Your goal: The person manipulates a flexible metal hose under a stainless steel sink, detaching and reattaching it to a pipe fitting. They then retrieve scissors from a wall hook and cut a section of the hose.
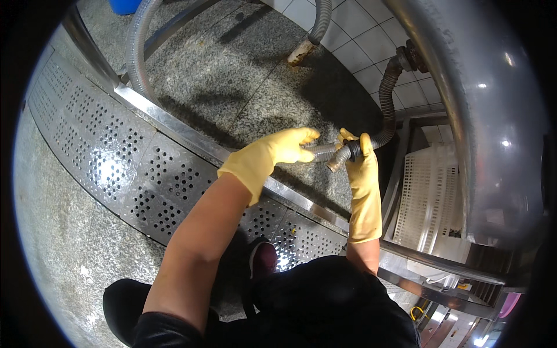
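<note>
My left hand (284, 148), in a yellow rubber glove, reaches to a ridged translucent hose piece (319, 152), fingers apart, thumb at its side. My right hand (361, 168), gloved alike, grips a black fitting (353, 148) where the metal-ended hose pieces meet, the thumb upward. A short ridged metal end (337, 160) points down toward the lower left. From the fitting a dark corrugated hose (387, 98) bends up to a rusty connection (409, 58) under a large rounded stainless vessel (496, 127).
A steel rail (145, 107) and perforated metal plates (110, 145) border a speckled stone floor (226, 75). Another hose (139, 52) hangs left, one enters a rusty pipe (301, 52) by white tiles, and a blue container (123, 4) stands behind. A white slatted rack (423, 191) sits right.
</note>
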Tool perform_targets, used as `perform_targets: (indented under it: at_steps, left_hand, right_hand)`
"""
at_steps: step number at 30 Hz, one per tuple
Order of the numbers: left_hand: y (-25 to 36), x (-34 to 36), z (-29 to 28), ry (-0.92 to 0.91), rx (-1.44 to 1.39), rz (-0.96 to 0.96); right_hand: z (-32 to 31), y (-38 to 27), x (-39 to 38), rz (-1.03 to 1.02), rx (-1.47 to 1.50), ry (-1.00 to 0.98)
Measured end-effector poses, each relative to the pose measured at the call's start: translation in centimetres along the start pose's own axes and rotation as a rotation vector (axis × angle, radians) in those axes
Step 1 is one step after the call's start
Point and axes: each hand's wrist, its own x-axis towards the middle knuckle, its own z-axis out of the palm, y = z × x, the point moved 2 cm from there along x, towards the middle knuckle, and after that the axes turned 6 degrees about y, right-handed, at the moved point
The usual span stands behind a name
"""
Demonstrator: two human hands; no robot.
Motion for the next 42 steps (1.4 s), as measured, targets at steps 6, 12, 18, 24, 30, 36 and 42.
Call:
perform_targets:
  at_steps: [6,12,18,24,30,36,42]
  left_hand:
    - [3.4,-2.1,-0.2,0.211,-0.388,0.044]
    - [9.3,-5.7,2.1,0.254,0.568,0.126]
    - [8.9,-5.1,3.1,0.415,0.704,0.104]
    - [10.3,-4.4,3.1,0.327,0.791,0.022]
    - [11.2,-4.8,1.1,0.048,0.507,-0.326]
    - [9.5,-5.2,-0.1,0.010,0.216,-0.431]
    - [11.1,-6.0,-1.5,0.017,0.440,-0.467]
  right_hand:
    - [2.7,-0.1,-3.4,-0.093,-0.430,0.004]
    - [6.5,1.3,-4.9,-0.178,-0.224,-0.024]
    - [7.6,0.5,-4.1,-0.256,-0.046,0.042]
    - [6.8,0.4,-2.1,-0.219,0.177,-0.050]
    - [7.2,0.0,-1.7,-0.188,0.062,0.067]
    - [8.0,-0.2,-0.6,-0.137,0.084,0.084]
    - [7.4,0.1,2.4,-0.008,0.111,0.196]
